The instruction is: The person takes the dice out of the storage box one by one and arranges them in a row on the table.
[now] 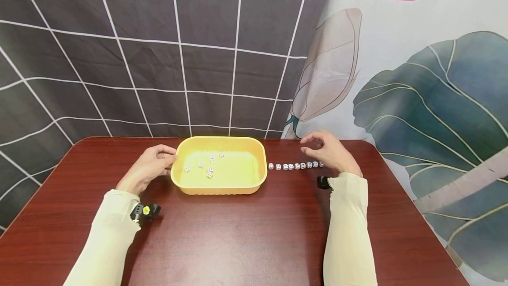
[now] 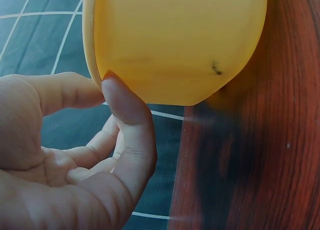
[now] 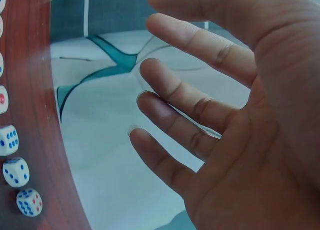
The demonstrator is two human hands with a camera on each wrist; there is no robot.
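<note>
A yellow plastic basin (image 1: 220, 191) stands near the table's back edge with several small white dice (image 1: 201, 164) scattered on its floor. My left hand (image 1: 152, 167) pinches its left rim between thumb and index finger; in the left wrist view the thumb (image 2: 131, 109) presses the outer wall. To the basin's right, more white dice (image 1: 291, 167) form a straight row, with blue and red pips in the right wrist view. Over the row's right end hovers my right hand (image 1: 331, 151), fingers spread and loosely bent, holding nothing. It partly covers the last die (image 1: 321, 164).
The dark red wooden table (image 1: 234, 233) reaches back to a dark grid-patterned cloth (image 1: 206, 69). On the right hangs a white cloth with large leaf prints (image 1: 432, 83). Both wrists carry small black camera mounts (image 1: 144, 211).
</note>
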